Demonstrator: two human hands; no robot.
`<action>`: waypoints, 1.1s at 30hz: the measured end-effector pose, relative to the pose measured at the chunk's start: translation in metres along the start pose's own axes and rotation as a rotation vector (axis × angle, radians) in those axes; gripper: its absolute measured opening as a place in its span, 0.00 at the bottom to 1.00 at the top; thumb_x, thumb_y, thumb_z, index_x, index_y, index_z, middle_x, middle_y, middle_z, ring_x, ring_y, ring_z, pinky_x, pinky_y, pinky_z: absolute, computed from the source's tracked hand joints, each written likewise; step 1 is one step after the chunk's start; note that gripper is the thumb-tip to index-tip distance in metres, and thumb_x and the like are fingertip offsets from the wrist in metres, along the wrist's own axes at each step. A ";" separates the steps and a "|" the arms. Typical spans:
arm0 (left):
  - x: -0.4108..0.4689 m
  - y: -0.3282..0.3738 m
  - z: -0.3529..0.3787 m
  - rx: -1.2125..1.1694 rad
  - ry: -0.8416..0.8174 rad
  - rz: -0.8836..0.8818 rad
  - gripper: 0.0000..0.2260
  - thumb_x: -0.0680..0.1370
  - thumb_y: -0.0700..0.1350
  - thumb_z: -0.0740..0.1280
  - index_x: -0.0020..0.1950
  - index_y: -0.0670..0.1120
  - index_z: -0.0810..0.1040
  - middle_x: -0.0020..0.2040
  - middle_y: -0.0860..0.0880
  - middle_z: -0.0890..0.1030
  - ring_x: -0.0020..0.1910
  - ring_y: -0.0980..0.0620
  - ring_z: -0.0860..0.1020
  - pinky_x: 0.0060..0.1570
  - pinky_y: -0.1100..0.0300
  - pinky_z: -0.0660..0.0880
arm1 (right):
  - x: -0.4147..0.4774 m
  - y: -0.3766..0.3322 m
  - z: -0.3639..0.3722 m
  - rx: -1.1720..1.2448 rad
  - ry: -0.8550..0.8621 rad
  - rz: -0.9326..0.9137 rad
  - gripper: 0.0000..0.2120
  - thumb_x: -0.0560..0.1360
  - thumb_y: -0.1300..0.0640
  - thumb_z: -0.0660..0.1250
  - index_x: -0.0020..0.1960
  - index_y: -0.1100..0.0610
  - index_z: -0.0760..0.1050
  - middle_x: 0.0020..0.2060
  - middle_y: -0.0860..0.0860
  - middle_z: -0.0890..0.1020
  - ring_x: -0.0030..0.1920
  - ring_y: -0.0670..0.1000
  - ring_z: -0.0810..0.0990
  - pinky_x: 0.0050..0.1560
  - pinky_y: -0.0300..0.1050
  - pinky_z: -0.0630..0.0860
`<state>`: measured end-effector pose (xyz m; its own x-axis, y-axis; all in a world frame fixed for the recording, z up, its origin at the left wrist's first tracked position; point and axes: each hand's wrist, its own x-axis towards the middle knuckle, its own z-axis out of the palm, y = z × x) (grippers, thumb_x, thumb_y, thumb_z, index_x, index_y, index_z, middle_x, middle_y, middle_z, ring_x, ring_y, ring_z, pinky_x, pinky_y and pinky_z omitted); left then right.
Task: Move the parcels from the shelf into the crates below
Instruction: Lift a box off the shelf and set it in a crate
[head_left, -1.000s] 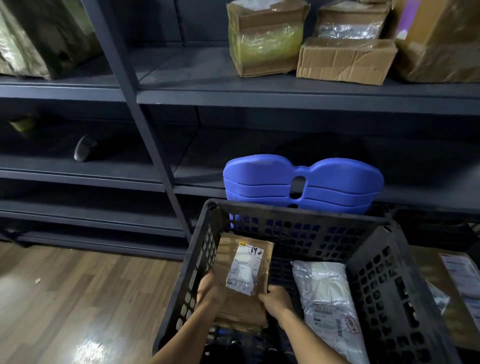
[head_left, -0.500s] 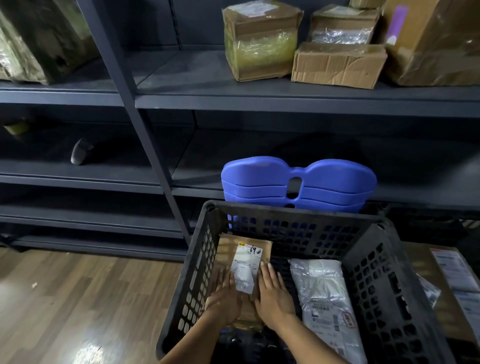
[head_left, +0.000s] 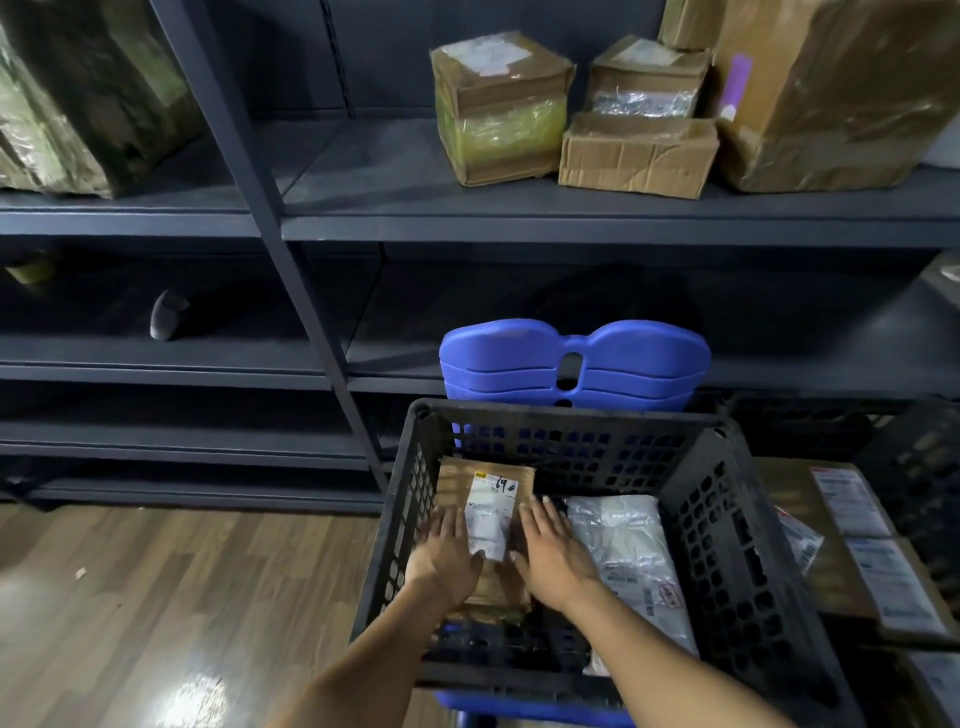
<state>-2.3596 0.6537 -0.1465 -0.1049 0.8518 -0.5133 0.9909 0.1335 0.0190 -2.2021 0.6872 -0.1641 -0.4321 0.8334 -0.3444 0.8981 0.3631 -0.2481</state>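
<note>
Head view: I see both hands flat, fingers spread, on the brown parcel (head_left: 485, 525) in the crate (head_left: 727, 519): left hand (head_left: 444, 553), right hand (head_left: 553, 553). Its label has handwritten "69" (printed text unreadable). White bag (head_left: 628, 551) lies beside it, barcode blurred. Boxes (head_left: 636, 153) sit on the shelf (head_left: 571, 226).

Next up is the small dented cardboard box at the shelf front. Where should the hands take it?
Grip the dented cardboard box by its two short ends, coming from the front: it lies low and long along the shelf edge, neighbours behind it.
</note>
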 end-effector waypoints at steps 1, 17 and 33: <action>-0.008 -0.001 -0.008 0.020 0.015 0.009 0.30 0.83 0.53 0.48 0.78 0.40 0.38 0.79 0.44 0.39 0.78 0.46 0.39 0.77 0.52 0.41 | -0.006 0.000 -0.011 -0.006 0.002 0.015 0.32 0.82 0.47 0.50 0.78 0.60 0.42 0.77 0.55 0.41 0.77 0.54 0.38 0.76 0.48 0.40; -0.069 0.035 -0.167 0.027 0.279 0.205 0.31 0.83 0.55 0.51 0.79 0.39 0.44 0.80 0.43 0.47 0.79 0.46 0.45 0.77 0.53 0.43 | -0.067 0.015 -0.176 -0.070 0.275 0.137 0.31 0.82 0.44 0.49 0.78 0.60 0.47 0.78 0.55 0.50 0.78 0.54 0.46 0.77 0.48 0.45; -0.051 0.195 -0.316 -0.123 0.582 0.227 0.32 0.83 0.56 0.53 0.79 0.38 0.48 0.79 0.42 0.50 0.79 0.45 0.48 0.77 0.53 0.46 | -0.100 0.188 -0.358 -0.041 0.550 0.188 0.30 0.82 0.44 0.52 0.78 0.59 0.52 0.77 0.54 0.57 0.77 0.54 0.53 0.73 0.49 0.56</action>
<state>-2.1877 0.7965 0.1539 0.0434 0.9970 0.0646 0.9804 -0.0549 0.1890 -1.9610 0.8211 0.1477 -0.1685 0.9750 0.1448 0.9624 0.1944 -0.1895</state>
